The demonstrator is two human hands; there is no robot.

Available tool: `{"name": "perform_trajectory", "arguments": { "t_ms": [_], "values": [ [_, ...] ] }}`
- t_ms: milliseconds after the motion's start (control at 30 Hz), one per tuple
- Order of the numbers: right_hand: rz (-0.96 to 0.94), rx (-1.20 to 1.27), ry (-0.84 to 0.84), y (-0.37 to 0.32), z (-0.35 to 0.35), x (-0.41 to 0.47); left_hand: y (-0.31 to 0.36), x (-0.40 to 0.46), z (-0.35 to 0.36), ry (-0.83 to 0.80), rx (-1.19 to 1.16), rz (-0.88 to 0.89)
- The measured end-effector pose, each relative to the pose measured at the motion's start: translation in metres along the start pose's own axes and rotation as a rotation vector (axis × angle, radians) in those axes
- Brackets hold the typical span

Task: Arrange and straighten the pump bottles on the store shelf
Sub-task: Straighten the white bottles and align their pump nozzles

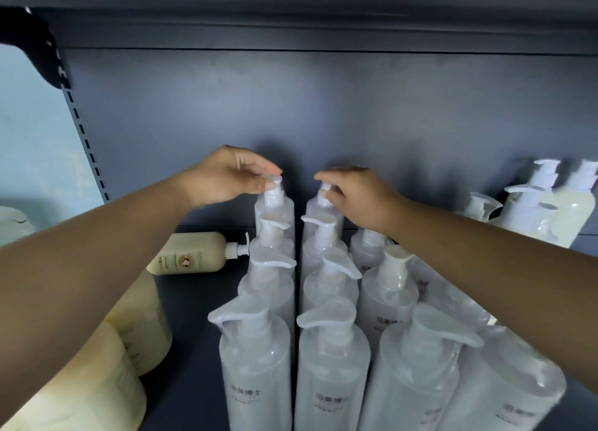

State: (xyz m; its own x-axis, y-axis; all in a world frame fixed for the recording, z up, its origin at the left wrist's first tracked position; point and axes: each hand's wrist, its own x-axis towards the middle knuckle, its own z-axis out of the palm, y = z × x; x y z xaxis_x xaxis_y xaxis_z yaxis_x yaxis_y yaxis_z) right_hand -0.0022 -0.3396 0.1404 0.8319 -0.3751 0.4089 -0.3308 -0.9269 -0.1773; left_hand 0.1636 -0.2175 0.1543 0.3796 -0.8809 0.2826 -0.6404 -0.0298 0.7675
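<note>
A: Dark grey shelf (191, 304) with a matching back panel (291, 113) is carrying the stock; a slotted upright (84, 141) is running down the left edge.

B: Noting the task items. Frosted pump bottles (330, 366) are standing upright in 2 neat files running front to back, wrapped in clear film, with a narrow gap between the files. More of the same are leaning loosely just to their right (407, 362). Contents are looking pale and translucent; level cannot be judged.

A: Hands?

B: Left hand (226, 178) is pinching the pump head of the rearmost bottle in the left file (273, 201), fingertips curled over the cap. Right hand (359, 197) is gripping the pump of the rearmost bottle in the right file (318, 207), thumb and fingers closing round it. Both bottles are sitting close to the back panel.

A: Other containers?

B: 1 cream bottle (191, 252) is lying on its side, left of the files, pump pointing right. Larger cream bottles (106, 375) are crowding the near left, blurred. Far right, pale yellowish and white pump bottles (550, 210) are tilting together against the panel.
</note>
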Motion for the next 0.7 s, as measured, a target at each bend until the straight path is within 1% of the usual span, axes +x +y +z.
{"name": "perform_trajectory", "arguments": {
  "t_ms": [167,267,333,467,600,700],
  "values": [
    [-0.011,0.028,-0.088,-0.001,0.000,-0.001,-0.005,-0.002,0.005,-0.095,0.075,-0.040],
    [0.003,0.059,-0.142,-0.001,0.001,0.001,-0.005,-0.002,0.003,-0.111,0.094,-0.077],
    [0.027,0.103,-0.145,0.001,0.002,0.002,-0.004,-0.003,0.000,-0.125,0.079,-0.113],
    [0.069,0.243,-0.109,0.006,0.000,0.002,-0.005,-0.004,-0.001,-0.096,0.055,-0.156],
    [0.110,0.328,-0.179,0.007,0.000,0.002,-0.007,0.001,0.007,-0.018,0.087,-0.176],
    [0.126,0.321,-0.155,0.005,0.001,0.003,-0.006,0.002,0.013,-0.048,0.068,-0.190]
  ]
}}
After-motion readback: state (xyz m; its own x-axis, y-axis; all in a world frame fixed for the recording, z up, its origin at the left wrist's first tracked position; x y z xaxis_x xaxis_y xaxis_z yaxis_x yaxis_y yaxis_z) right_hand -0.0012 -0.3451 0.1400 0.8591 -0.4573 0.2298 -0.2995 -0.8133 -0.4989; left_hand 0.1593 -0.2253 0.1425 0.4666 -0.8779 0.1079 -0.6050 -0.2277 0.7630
